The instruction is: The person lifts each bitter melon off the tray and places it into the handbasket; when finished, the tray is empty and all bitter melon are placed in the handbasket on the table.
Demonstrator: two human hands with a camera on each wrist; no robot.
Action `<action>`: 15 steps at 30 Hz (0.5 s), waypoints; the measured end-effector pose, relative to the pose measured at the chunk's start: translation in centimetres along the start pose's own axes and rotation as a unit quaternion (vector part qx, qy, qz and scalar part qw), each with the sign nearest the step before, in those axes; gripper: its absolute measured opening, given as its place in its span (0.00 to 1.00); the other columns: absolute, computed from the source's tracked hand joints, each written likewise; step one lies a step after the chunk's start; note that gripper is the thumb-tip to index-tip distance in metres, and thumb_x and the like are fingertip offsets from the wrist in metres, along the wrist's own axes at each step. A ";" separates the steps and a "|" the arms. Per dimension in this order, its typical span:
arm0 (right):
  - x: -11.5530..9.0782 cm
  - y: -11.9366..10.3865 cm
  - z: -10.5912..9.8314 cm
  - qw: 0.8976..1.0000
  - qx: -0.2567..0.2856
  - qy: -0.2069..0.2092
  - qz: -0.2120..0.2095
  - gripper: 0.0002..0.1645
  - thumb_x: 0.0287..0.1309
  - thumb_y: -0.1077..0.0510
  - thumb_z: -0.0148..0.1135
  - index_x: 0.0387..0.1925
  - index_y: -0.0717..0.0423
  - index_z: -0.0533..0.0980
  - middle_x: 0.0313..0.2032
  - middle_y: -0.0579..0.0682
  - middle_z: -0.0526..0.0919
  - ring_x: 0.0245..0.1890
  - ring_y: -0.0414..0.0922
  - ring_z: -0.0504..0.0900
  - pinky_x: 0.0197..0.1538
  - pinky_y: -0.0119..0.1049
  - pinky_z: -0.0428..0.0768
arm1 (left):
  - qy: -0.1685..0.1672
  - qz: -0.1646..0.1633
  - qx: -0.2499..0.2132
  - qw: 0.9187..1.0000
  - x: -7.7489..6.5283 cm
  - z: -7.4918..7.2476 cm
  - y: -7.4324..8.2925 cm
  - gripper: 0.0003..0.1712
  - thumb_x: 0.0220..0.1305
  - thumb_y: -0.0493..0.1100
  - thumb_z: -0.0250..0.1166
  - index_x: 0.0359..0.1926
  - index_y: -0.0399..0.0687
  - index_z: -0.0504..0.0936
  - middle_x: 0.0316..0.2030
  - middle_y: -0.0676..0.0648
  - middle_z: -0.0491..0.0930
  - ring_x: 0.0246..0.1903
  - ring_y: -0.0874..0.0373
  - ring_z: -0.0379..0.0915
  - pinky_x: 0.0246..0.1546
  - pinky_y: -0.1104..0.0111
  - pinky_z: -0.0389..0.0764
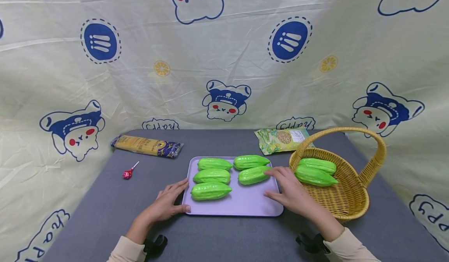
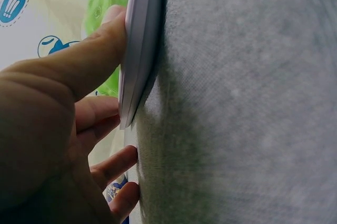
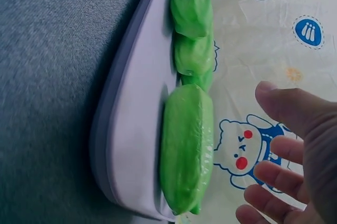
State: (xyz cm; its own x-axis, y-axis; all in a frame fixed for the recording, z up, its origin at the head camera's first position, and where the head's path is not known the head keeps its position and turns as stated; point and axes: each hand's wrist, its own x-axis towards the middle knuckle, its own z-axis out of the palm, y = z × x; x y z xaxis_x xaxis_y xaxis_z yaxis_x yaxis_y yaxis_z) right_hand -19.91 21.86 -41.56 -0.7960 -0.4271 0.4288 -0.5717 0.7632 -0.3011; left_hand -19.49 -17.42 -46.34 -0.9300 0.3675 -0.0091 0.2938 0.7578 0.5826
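A lilac tray (image 1: pixel 245 205) holds several green ridged gourds, three in a left column and two at the right. My left hand (image 1: pixel 167 201) rests at the tray's left edge, fingers spread along it. In the left wrist view its thumb (image 2: pixel 100 50) touches the tray's rim, and two lower fingers reach the tabletop. Over the tray's right side is my right hand (image 1: pixel 288 190), fingers spread and holding nothing. Its fingertips are near the right-hand gourd (image 1: pixel 253 175). In the right wrist view a gap shows between that hand and the nearest gourd (image 3: pixel 187 148).
Right of the tray stands a wicker basket (image 1: pixel 345 203) with a tall handle and two green gourds (image 1: pixel 315 175) inside. A green food packet (image 1: pixel 280 140) lies behind it. At the back left lie a yellow packet (image 1: pixel 147 145) and a red lollipop (image 1: pixel 128 173).
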 end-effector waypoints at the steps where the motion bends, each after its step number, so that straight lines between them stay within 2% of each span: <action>1: 0.1 0.0 0.2 1.000 0.000 0.001 0.003 0.33 0.42 0.52 0.75 0.52 0.57 0.75 0.50 0.54 0.78 0.50 0.50 0.72 0.50 0.48 0.72 | 0.000 0.000 0.000 1.000 0.0 0.0 0.0 0.47 0.52 0.56 0.69 0.69 0.45 0.62 0.71 0.47 0.57 0.66 0.42 0.56 0.56 0.41 0.57; 6: 0.6 0.2 1.4 1.000 -0.002 0.004 0.018 0.35 0.42 0.51 0.75 0.54 0.57 0.74 0.52 0.56 0.76 0.51 0.51 0.71 0.49 0.48 0.72 | -0.002 -0.005 0.001 1.000 0.0 0.0 0.0 0.47 0.52 0.57 0.68 0.69 0.46 0.62 0.72 0.47 0.57 0.66 0.42 0.55 0.56 0.42 0.57; 15: 1.6 0.5 2.8 0.999 0.001 -0.007 0.041 0.40 0.41 0.51 0.75 0.57 0.59 0.71 0.58 0.60 0.72 0.57 0.58 0.68 0.56 0.55 0.71 | -0.004 -0.006 -0.004 1.000 0.0 -0.1 0.2 0.46 0.53 0.56 0.68 0.69 0.46 0.61 0.72 0.47 0.57 0.66 0.42 0.55 0.56 0.43 0.57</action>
State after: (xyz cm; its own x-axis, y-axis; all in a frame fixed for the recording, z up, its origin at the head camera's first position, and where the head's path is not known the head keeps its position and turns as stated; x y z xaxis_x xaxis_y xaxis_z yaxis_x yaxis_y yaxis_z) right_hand -22.04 20.22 -43.37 -0.8433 -0.3690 0.3906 -0.5041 0.7952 -0.3371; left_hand -19.46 -17.32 -46.09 -0.9314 0.3633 -0.0233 0.2810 0.7581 0.5886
